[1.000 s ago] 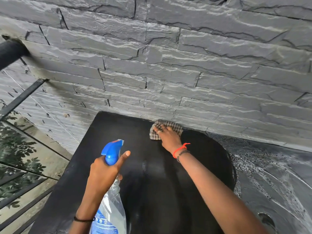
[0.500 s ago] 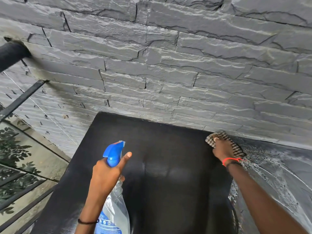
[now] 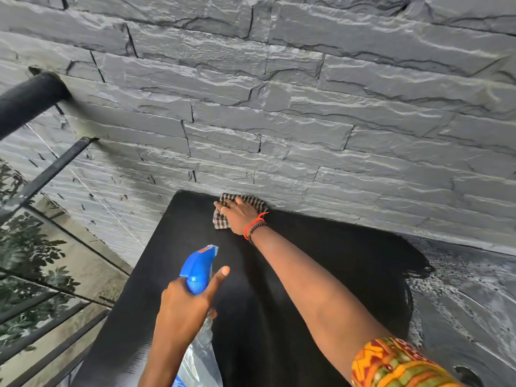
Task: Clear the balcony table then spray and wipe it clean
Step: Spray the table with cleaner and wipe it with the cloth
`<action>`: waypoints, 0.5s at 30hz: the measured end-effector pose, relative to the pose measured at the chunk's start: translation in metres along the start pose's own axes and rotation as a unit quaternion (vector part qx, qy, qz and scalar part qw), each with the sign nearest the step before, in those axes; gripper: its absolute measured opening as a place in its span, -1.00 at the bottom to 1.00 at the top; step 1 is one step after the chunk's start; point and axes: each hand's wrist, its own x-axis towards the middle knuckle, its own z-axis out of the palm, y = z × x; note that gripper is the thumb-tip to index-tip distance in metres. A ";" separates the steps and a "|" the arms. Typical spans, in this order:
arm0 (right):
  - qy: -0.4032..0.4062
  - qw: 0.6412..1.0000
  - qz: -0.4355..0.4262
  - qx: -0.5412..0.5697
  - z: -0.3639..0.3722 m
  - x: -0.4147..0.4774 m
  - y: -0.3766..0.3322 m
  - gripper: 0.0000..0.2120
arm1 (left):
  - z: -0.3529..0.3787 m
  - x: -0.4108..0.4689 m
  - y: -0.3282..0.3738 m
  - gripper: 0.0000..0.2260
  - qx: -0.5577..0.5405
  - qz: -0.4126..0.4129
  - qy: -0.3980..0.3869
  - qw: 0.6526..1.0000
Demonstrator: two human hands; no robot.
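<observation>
A black table (image 3: 321, 275) runs along the stone wall. Its left and middle look dark and wet, while its right end is grey and speckled. My right hand (image 3: 241, 216) lies flat on a brown checked cloth (image 3: 220, 220), pressing it to the table's far left corner by the wall. My left hand (image 3: 184, 311) grips the neck of a clear spray bottle (image 3: 199, 356) with a blue trigger head (image 3: 199, 268), held upright above the table's near left part, forefinger stretched out beside the trigger.
A grey stone wall (image 3: 279, 121) stands directly behind the table. At left, a black railing (image 3: 28, 99) and glass panel (image 3: 42, 261) edge the balcony, with foliage below. A round hole (image 3: 466, 375) shows in the table's near right part.
My right hand has swept the cloth from the right side of the far edge back to the far left corner. The left hand and bottle stay almost still.
</observation>
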 end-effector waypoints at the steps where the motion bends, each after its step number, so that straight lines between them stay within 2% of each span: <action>1: 0.003 1.000 0.003 0.003 -0.001 0.003 0.000 -0.34 | 0.000 0.001 -0.001 -0.49 0.002 -0.001 0.000 1.000; 7: 0.053 0.989 0.082 0.112 0.001 -0.025 0.023 -0.45 | 0.005 -0.001 0.001 -0.51 0.002 0.000 -0.015 1.000; 11: 0.050 0.983 0.123 0.131 0.010 -0.082 0.078 -0.54 | 0.007 -0.004 0.007 -0.51 0.002 0.016 -0.015 1.000; 15: 0.081 0.966 0.205 0.135 0.024 -0.150 0.142 -0.62 | 0.007 -0.006 0.008 -0.50 -0.003 0.014 -0.017 1.000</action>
